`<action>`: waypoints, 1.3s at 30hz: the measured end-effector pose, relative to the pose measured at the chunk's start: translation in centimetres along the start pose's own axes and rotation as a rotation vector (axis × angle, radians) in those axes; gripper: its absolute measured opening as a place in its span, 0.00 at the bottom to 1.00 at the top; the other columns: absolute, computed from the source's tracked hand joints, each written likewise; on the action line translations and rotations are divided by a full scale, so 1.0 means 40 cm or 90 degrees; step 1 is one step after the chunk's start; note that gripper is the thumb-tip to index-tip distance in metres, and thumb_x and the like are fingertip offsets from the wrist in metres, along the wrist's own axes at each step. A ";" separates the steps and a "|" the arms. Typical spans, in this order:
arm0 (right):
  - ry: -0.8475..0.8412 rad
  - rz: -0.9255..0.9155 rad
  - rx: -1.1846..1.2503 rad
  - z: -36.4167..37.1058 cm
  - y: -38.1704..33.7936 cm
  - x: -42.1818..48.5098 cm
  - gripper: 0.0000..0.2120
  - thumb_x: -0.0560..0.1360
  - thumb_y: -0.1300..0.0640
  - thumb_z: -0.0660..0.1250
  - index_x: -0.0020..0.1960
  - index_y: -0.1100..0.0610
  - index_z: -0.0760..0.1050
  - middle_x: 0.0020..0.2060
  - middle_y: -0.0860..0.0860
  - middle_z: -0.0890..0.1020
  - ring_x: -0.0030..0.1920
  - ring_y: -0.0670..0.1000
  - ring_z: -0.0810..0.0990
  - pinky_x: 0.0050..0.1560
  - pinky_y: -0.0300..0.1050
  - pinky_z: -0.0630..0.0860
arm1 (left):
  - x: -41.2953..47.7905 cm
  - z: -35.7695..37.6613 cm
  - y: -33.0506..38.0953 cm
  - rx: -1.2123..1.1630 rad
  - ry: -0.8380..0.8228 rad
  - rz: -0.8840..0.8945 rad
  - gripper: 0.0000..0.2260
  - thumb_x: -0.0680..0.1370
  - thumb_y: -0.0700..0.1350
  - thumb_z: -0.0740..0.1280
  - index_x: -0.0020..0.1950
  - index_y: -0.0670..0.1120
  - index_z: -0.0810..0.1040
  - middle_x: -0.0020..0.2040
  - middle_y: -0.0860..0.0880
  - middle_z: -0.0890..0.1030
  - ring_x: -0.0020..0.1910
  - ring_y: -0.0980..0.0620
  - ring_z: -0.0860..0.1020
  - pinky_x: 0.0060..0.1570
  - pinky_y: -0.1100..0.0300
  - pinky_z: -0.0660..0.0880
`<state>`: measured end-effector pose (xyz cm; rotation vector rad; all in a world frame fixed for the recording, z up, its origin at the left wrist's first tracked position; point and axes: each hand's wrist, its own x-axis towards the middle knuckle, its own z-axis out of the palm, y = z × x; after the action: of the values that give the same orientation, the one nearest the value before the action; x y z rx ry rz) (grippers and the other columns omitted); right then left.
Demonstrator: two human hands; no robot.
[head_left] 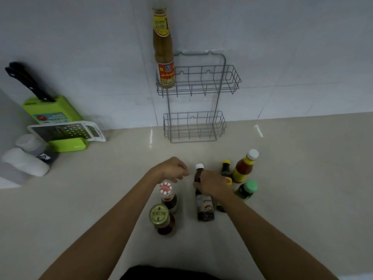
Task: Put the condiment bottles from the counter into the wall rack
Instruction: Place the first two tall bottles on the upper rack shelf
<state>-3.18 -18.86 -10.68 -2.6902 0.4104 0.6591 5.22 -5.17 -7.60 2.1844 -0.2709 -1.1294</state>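
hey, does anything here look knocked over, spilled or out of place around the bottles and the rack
Nothing stands out. One tall bottle stands upright at the left end of the wall rack's upper shelf. The counter bottles look upright, with no spill visible. The right hand grips the dark bottle; the left hand is empty.

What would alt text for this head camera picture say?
A person's right hand grips a dark white-capped bottle among six bottles on a counter, the left hand empty beside it. Behind, a two-tier wire wall rack holds one tall bottle.
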 end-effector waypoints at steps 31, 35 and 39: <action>0.494 -0.294 0.458 -0.666 -0.213 -0.014 0.21 0.76 0.47 0.68 0.65 0.52 0.69 0.53 0.51 0.82 0.49 0.48 0.79 0.42 0.35 0.72 | -0.166 -0.374 0.387 -0.037 0.515 0.463 0.17 0.73 0.50 0.74 0.61 0.50 0.82 0.55 0.49 0.85 0.54 0.53 0.82 0.57 0.60 0.77; 0.514 -0.275 0.459 -0.689 -0.242 0.074 0.22 0.77 0.51 0.68 0.67 0.56 0.66 0.58 0.57 0.81 0.55 0.55 0.81 0.38 0.32 0.69 | -0.107 -0.403 0.400 0.003 0.558 0.374 0.15 0.75 0.52 0.71 0.57 0.45 0.84 0.53 0.46 0.86 0.53 0.49 0.83 0.56 0.58 0.77; 0.450 -0.216 0.446 -0.671 -0.251 0.168 0.21 0.77 0.53 0.68 0.66 0.59 0.67 0.58 0.59 0.80 0.57 0.59 0.79 0.47 0.42 0.71 | -0.048 -0.412 0.392 0.028 0.591 0.338 0.08 0.77 0.45 0.69 0.50 0.43 0.86 0.50 0.46 0.87 0.51 0.48 0.83 0.36 0.81 0.67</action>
<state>16.55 -21.56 10.98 -2.1326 0.2624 -0.4812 18.75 -8.72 10.42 2.2288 -0.4123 0.2078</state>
